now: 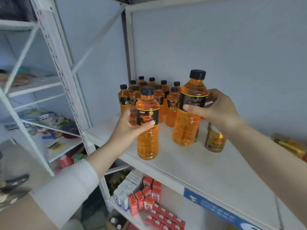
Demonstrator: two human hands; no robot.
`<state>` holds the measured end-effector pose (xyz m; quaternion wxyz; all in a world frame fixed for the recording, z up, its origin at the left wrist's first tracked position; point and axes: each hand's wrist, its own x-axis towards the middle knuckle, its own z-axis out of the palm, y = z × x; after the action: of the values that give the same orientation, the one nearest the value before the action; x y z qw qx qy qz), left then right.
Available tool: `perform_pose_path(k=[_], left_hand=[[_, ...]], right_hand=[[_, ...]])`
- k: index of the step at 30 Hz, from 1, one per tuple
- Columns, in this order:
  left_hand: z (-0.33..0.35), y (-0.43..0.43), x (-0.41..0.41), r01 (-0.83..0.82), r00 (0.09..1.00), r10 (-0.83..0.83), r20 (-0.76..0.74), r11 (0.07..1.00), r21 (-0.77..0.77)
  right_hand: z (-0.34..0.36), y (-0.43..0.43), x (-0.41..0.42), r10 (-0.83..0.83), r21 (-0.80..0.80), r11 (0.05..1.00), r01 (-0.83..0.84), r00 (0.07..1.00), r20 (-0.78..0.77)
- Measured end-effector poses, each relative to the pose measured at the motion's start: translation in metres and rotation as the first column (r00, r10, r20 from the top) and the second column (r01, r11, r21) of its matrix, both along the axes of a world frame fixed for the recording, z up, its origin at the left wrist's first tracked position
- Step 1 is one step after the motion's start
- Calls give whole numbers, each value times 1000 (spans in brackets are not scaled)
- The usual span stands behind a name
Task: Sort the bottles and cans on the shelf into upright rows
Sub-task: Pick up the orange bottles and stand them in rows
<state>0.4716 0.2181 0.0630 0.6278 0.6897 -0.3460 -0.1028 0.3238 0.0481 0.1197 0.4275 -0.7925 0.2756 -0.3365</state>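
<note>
Head camera, at a white metal shelf (216, 173): I hold one orange drink bottle in each of my hands, both bottles upright. My left hand (127, 128) curls round the left bottle (147, 100) at its black label, thumb across the front. My right hand (217, 108) grips the right bottle (193, 90) the same way, fingers behind and thumb on the label. Each bottle is clear plastic, ribbed below the label, filled with orange liquid and closed with a black screw cap; the label is black with a yellow edge and a reddish-orange figure. The left bottle is near the shelf's front edge and the right one farther in (whether their bases touch the board, I cannot tell).

Behind them, some ten matching bottles (159, 97) stand upright in a tight cluster at the back left corner. A gold can (215, 141) stands upright just behind my right wrist, partly hidden by it. Yellow packs (290, 145), blurred, lie at the far right.

On the shelf below, red cartons (149, 201) and white cartons (127, 185) are packed in rows. A blue label strip (216, 208) runs along the shelf's front edge. My left arm wears a white sleeve (71, 188).
</note>
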Motion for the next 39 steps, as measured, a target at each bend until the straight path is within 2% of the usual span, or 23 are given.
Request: perform_pose_path(k=[4,10,16,20,28,32,36,39], left_hand=[[-10,10,58,13,1000,-14,17,998,55],[-30,-30,110,59,998,-62,23,990,129],[-47,-81,129,63,996,-73,52,982,179],[-52,-98,137,111,984,-139,110,968,226],[-46,-116,158,206,963,-244,116,940,270],[-40,-114,163,249,937,-311,157,914,320],[-31,-116,170,261,919,-334,208,914,311],[-23,-119,173,204,896,-327,302,904,375]], right_hand=[[-27,22,53,-48,29,998,49,998,-51],[-60,10,100,-189,60,979,197,975,-116],[-79,-20,123,-255,-9,966,257,955,-151],[-88,-31,133,-267,-54,964,261,942,-203],[-93,-37,157,-332,-40,942,334,904,-269],[-98,-29,159,-353,-51,935,351,902,-249],[-117,-6,156,-382,24,922,386,920,-90],[-152,8,160,-428,87,899,430,903,-45]])
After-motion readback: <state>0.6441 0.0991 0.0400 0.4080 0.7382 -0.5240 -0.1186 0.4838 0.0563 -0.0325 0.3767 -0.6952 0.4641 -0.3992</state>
